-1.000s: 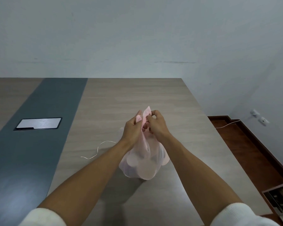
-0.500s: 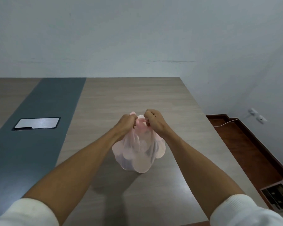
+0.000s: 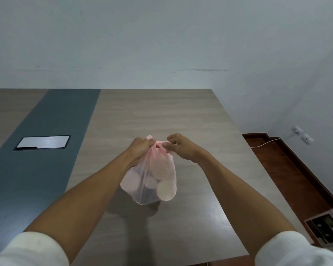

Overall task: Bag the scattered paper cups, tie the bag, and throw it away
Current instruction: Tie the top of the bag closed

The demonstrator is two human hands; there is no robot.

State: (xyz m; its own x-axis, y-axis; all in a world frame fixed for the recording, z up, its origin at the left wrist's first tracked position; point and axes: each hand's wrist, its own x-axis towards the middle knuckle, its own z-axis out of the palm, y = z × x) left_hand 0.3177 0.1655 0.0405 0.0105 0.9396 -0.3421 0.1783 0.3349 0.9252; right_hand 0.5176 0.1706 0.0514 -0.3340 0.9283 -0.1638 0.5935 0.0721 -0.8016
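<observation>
Left hand (image 3: pixel 140 148) curled, gripped one side of gathered neck of pink bag (image 3: pixel 152 181); right hand (image 3: pixel 178 146) pinched opposite side. Forearms extended, converging. Bag, paper cups (image 3: pixel 166 191) inside, hung above bench (image 3: pixel 161 116).

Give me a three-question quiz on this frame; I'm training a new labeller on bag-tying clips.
1. True or false: the pink bag hangs with only the left hand gripping it.
2. What shows through the bag's thin plastic? A) paper cups B) bottles C) fruit
3. Fill in: the right hand pinches the bag's ____ end.

Key:
1. False: both hands grip the bag's gathered top.
2. A
3. Top
</observation>
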